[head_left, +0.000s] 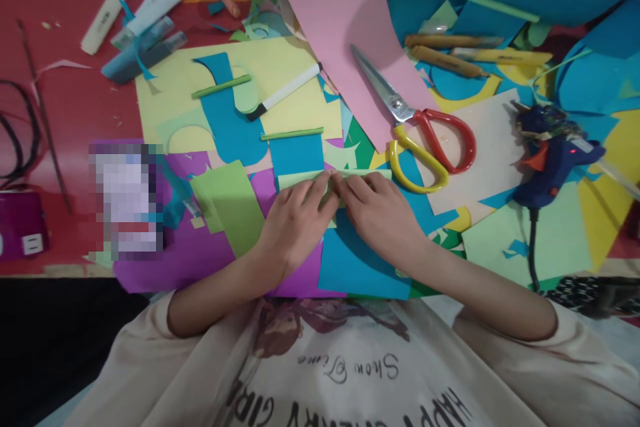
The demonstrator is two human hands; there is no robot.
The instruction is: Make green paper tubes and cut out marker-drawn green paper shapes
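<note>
Both hands press down on a pale green paper strip lying across blue and purple sheets. My left hand has its fingers curled over the strip's middle. My right hand meets it from the right, fingertips pinching the same strip where it is being rolled or folded. Two thin rolled green paper sticks lie just beyond on a blue cut-out and a yellow sheet.
Red-and-yellow scissors lie to the right on a pink sheet. A blue glue gun sits further right with its cord. A black-capped marker, glue sticks and paper scraps crowd the red table.
</note>
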